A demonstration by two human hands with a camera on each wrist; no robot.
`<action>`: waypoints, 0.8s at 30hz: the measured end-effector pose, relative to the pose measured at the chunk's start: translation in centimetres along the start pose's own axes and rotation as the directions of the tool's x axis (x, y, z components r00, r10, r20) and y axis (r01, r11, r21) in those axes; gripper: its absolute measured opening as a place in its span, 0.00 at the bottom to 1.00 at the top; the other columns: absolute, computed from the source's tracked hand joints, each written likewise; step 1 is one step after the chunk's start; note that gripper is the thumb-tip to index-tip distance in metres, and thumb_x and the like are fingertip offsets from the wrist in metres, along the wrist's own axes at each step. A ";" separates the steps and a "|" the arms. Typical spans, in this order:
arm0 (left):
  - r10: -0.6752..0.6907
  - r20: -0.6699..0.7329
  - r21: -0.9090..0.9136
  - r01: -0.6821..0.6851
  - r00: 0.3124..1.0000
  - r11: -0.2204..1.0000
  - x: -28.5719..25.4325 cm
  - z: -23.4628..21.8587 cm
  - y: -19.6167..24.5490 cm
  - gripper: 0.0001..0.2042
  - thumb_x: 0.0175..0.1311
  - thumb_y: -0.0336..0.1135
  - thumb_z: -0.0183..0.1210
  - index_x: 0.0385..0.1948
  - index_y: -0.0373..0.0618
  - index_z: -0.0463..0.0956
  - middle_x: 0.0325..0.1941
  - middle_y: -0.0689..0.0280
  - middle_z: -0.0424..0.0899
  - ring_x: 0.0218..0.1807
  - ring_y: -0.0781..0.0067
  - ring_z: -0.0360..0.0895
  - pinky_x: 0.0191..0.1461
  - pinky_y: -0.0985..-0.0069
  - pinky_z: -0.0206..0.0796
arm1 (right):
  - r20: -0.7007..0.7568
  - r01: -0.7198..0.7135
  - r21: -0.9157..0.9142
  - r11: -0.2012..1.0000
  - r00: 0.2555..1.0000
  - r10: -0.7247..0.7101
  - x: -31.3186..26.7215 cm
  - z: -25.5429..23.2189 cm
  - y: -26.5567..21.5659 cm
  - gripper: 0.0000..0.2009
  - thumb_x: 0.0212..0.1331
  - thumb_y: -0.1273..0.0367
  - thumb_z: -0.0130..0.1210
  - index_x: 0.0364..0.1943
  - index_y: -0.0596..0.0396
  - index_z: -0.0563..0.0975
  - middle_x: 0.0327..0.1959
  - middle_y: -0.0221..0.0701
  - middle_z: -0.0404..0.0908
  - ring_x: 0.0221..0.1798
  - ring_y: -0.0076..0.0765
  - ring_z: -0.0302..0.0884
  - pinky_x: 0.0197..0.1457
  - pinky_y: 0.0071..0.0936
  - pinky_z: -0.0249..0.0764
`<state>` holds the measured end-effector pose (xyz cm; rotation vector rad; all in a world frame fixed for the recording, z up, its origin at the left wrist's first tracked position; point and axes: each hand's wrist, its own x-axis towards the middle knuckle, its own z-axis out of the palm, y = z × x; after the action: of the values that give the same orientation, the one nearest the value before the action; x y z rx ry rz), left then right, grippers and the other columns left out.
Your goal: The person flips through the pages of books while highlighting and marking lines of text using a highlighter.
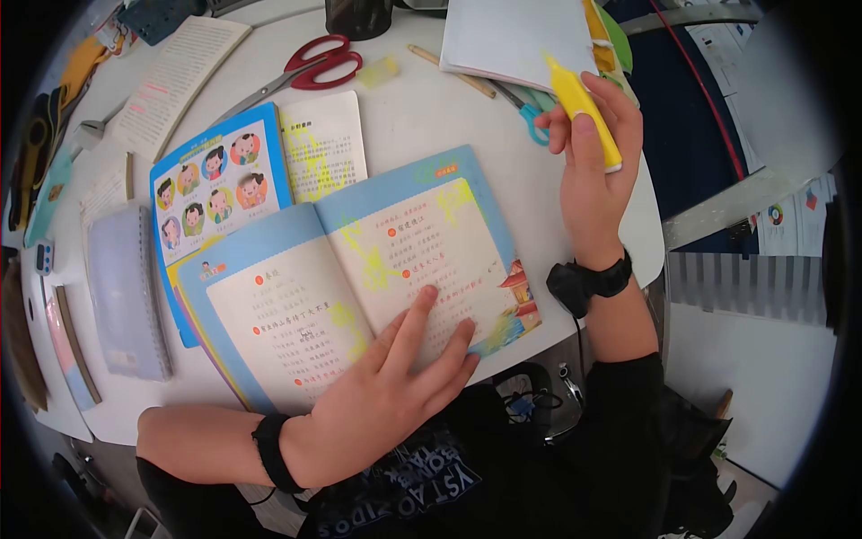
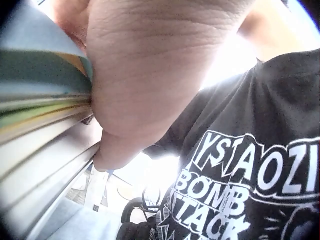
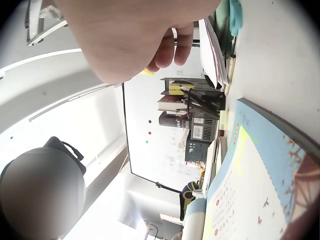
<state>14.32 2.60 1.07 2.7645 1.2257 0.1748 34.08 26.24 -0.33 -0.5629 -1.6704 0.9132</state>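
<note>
An open book (image 1: 269, 296) with blue page borders lies on the table, its pages marked with yellow highlighter strokes. My left hand (image 1: 386, 377) rests across the lower part of its right page, fingers spread and fairly straight. In the left wrist view the heel of the left hand (image 2: 145, 70) is beside the stacked page edges (image 2: 40, 115). Above the table at the right, my right hand (image 1: 597, 162) grips a yellow highlighter (image 1: 584, 108) between thumb and fingers, its narrow end pointing up and left. The right wrist view shows the right hand (image 3: 135, 35) raised above the book's level, the highlighter mostly hidden.
Beneath the open book are a blue book with cartoon faces (image 1: 215, 193) and a page with yellow marks (image 1: 337, 144). Red-handled scissors (image 1: 328, 67), a pencil (image 1: 449, 70) and a white paper stack (image 1: 512, 36) lie farther back. A spiral notebook (image 1: 130, 296) is at left.
</note>
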 end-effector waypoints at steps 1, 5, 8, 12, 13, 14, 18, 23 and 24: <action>-0.005 -0.002 0.003 0.005 1.000 1.000 0.0 0.0 0.0 0.26 0.65 0.38 0.55 0.68 0.59 0.74 0.75 0.62 0.69 0.76 0.29 0.65 0.73 0.54 0.72 | -0.005 0.009 0.002 1.000 1.000 -0.009 0.2 0.1 -0.2 0.15 0.75 0.72 0.54 0.63 0.57 0.73 0.49 0.32 0.79 0.43 0.20 0.76 0.45 0.20 0.74; -0.005 0.009 -0.050 0.006 1.000 0.999 0.0 0.3 0.2 0.26 0.64 0.38 0.56 0.68 0.63 0.74 0.74 0.62 0.70 0.76 0.30 0.65 0.72 0.54 0.73 | 0.064 -0.111 -0.108 0.988 0.991 0.118 -0.2 0.5 -0.2 0.15 0.72 0.74 0.58 0.60 0.56 0.76 0.48 0.30 0.80 0.45 0.18 0.76 0.46 0.18 0.73; -0.014 -0.013 -0.037 0.014 1.000 0.999 0.0 0.5 0.2 0.27 0.64 0.39 0.56 0.68 0.65 0.74 0.74 0.62 0.70 0.76 0.30 0.65 0.72 0.54 0.73 | 0.158 -0.276 -0.130 0.952 0.942 0.295 -0.5 0.1 -0.8 0.12 0.70 0.73 0.61 0.54 0.56 0.79 0.45 0.27 0.81 0.44 0.16 0.75 0.46 0.16 0.72; -0.019 -0.022 -0.009 0.019 1.000 1.000 0.1 0.2 0.1 0.27 0.64 0.39 0.56 0.68 0.65 0.75 0.74 0.61 0.70 0.75 0.30 0.66 0.73 0.54 0.72 | 0.278 -0.317 -0.233 0.919 0.884 0.375 -0.4 -0.1 -1.3 0.08 0.68 0.72 0.64 0.47 0.58 0.81 0.39 0.24 0.82 0.41 0.14 0.74 0.45 0.16 0.70; -0.020 -0.025 -0.016 0.020 0.999 1.000 0.1 0.1 0.1 0.26 0.64 0.39 0.56 0.67 0.65 0.75 0.74 0.61 0.70 0.75 0.31 0.66 0.73 0.54 0.72 | 0.278 -0.312 -0.231 0.922 0.887 0.369 -0.4 -0.2 -1.2 0.08 0.68 0.72 0.64 0.47 0.58 0.81 0.39 0.24 0.82 0.41 0.14 0.74 0.45 0.16 0.70; -0.021 -0.026 -0.014 0.021 0.999 1.000 0.1 0.1 0.1 0.26 0.64 0.39 0.56 0.67 0.65 0.75 0.74 0.61 0.70 0.75 0.31 0.66 0.73 0.54 0.72 | 0.279 -0.289 -0.223 0.931 0.896 0.345 -0.4 -0.2 -1.1 0.08 0.67 0.71 0.64 0.47 0.57 0.81 0.39 0.24 0.82 0.41 0.14 0.74 0.45 0.16 0.70; -0.023 -0.019 -0.033 0.022 1.000 0.999 0.0 0.5 0.3 0.26 0.64 0.39 0.56 0.67 0.64 0.75 0.74 0.61 0.70 0.75 0.31 0.66 0.73 0.54 0.72 | 0.326 -0.178 -0.206 0.962 0.915 0.239 -0.4 0.0 -0.6 0.09 0.68 0.72 0.63 0.50 0.55 0.81 0.42 0.25 0.83 0.44 0.17 0.75 0.49 0.17 0.71; -0.029 -0.040 -0.014 0.029 0.999 0.999 0.2 0.2 0.3 0.26 0.63 0.39 0.56 0.66 0.64 0.76 0.73 0.61 0.71 0.75 0.30 0.66 0.73 0.54 0.72 | 0.402 -0.176 -0.216 0.960 0.881 0.252 -0.3 0.3 -0.9 0.11 0.68 0.73 0.62 0.52 0.54 0.81 0.44 0.26 0.83 0.49 0.21 0.76 0.54 0.21 0.72; -0.030 -0.043 -0.020 0.029 0.999 0.999 0.1 0.2 0.3 0.26 0.63 0.39 0.57 0.66 0.63 0.76 0.73 0.61 0.72 0.75 0.30 0.66 0.73 0.53 0.72 | 0.426 -0.253 -0.212 0.944 0.845 0.323 -0.1 0.0 -1.2 0.11 0.68 0.73 0.62 0.52 0.55 0.82 0.46 0.27 0.83 0.50 0.23 0.77 0.55 0.22 0.72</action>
<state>14.65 2.50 0.95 2.7385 1.2668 0.2434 34.17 25.46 0.59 -0.7594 -2.1299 1.2166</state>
